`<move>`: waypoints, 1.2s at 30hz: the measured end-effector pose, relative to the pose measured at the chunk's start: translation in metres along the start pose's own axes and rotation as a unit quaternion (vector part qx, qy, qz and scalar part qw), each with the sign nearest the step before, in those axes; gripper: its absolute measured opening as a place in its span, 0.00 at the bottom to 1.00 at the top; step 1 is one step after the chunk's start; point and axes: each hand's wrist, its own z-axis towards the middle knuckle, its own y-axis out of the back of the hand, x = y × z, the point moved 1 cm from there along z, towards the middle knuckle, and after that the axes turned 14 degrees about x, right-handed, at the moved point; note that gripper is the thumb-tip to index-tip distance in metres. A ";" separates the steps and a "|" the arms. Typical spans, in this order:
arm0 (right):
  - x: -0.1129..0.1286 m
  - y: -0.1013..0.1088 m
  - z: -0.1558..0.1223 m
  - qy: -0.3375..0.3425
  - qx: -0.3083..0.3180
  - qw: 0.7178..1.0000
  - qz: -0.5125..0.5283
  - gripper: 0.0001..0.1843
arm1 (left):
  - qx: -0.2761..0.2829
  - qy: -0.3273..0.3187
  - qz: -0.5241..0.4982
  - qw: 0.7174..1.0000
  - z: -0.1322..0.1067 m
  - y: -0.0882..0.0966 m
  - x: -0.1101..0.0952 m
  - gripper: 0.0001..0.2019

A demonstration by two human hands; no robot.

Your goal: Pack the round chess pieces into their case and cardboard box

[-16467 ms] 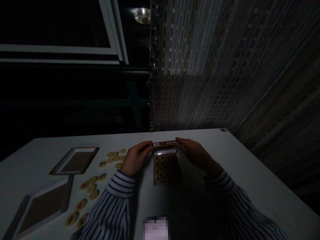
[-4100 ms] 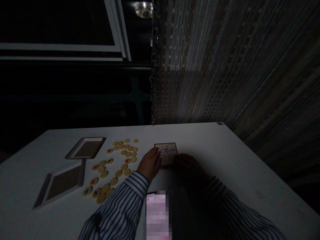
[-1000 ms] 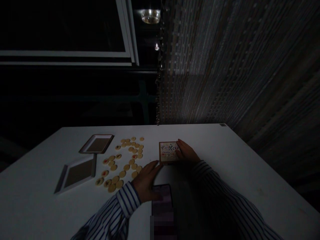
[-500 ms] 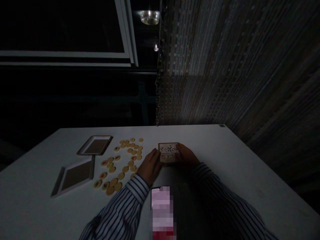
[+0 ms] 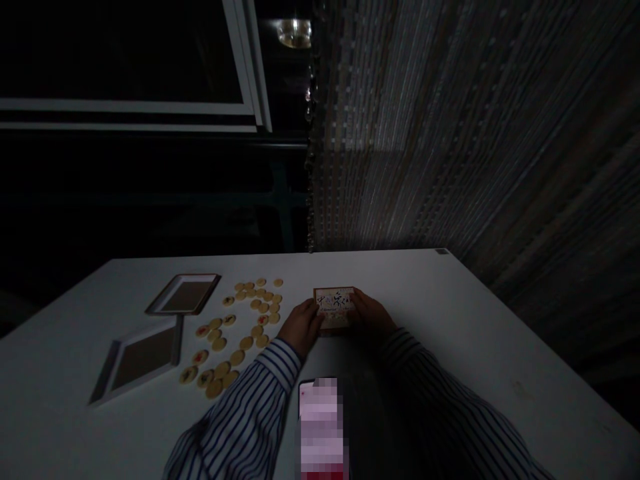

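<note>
Between my two hands is a small flat square printed piece with large dark Chinese characters and a brown edge; whether it is a folded sheet, a board or a box lid I cannot tell. My left hand grips its left edge, fingers closed. At the opposite edge my right hand holds on, its fingertips over the printed face. Left of my left hand lie several round wooden Chinese chess pieces, scattered in a loose curve. A few carry red or dark characters; most show plain faces.
Two shallow open box halves lie at the left of the white table. A phone with a lit, blurred screen is near the front edge. A beaded string curtain hangs beyond the table at the right.
Both hands keep hold of the printed piece, with the right fingers shifted slightly on it. The whole view has moved a little; the chess pieces and box halves lie as before.
</note>
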 end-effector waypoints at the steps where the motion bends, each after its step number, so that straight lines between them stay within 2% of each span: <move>1: 0.001 0.005 0.000 -0.013 -0.002 1.000 0.012 0.24 | -0.005 0.023 -0.024 0.999 0.002 0.002 -0.001 0.17; 4: 0.005 0.016 -0.002 -0.082 0.027 0.995 0.050 0.19 | -0.012 0.079 -0.062 0.995 0.007 0.005 -0.002 0.18; 6: 0.007 0.020 -0.003 -0.104 0.039 0.992 0.058 0.18 | -0.006 0.098 -0.078 0.992 0.010 0.007 -0.001 0.18; 15: 0.009 0.018 -0.002 -0.112 0.042 0.990 0.069 0.17 | 0.049 0.140 -0.150 0.977 0.028 0.021 0.001 0.15; 20: 0.007 0.016 -0.002 -0.111 0.045 0.990 0.069 0.17 | 0.062 0.163 -0.188 0.967 0.035 0.022 0.006 0.15; 31: 0.009 0.016 -0.004 -0.118 0.033 0.991 0.059 0.18 | 0.014 0.228 -0.264 0.937 0.036 0.023 0.007 0.12; 36: 0.011 0.019 -0.006 -0.122 0.035 0.991 0.052 0.17 | -0.010 0.253 -0.306 0.918 0.037 0.019 0.009 0.16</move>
